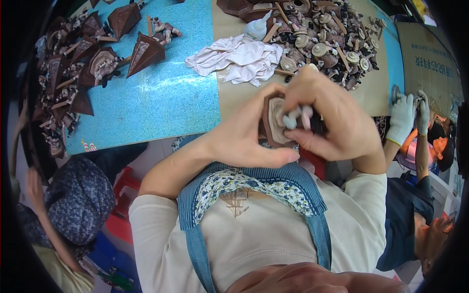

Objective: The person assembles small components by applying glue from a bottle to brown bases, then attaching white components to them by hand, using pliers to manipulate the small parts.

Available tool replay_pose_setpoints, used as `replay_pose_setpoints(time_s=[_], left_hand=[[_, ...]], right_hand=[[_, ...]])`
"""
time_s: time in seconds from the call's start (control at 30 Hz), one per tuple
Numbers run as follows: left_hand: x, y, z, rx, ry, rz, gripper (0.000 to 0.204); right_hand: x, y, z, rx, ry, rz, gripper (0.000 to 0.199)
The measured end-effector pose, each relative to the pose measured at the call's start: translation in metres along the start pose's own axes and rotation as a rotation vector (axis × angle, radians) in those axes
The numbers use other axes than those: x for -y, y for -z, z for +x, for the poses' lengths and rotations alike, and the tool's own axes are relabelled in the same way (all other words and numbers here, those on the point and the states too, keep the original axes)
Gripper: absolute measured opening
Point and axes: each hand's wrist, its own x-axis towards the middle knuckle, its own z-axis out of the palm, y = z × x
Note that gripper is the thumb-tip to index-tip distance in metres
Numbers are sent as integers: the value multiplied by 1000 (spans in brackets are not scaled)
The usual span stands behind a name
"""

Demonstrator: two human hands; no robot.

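Observation:
Close to the table's near edge, my left hand (240,128) is wrapped round a brown faceted piece (266,122) with a tan, ridged, hollow-looking face. My right hand (338,113) is closed on a small figurine (299,117) in pale pink and grey, with a dark part beside the palm. The figurine is right at the tan face; blur and my fingers hide whether the two touch. Both pieces are above my apron, off the tabletop.
Beyond my hands lie a crumpled white cloth (239,58), a translucent squeeze bottle (257,28) and a heap of figurine parts (327,46). Brown pointed pieces with figures (146,53) cover the left of the blue table mat (161,97). A co-worker's gloved hands (403,115) work at the right.

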Motion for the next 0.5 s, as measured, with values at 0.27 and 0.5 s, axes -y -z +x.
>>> replay_pose_setpoints(time_s=[0.27,0.5], left_hand=[[14,19,-3,248,181,-592,75],[-63,33,-30,-124,128,317,70]], right_hand=[[-15,23,14,24,202,44,23],[-39,13,8,-358,30,100,38]])
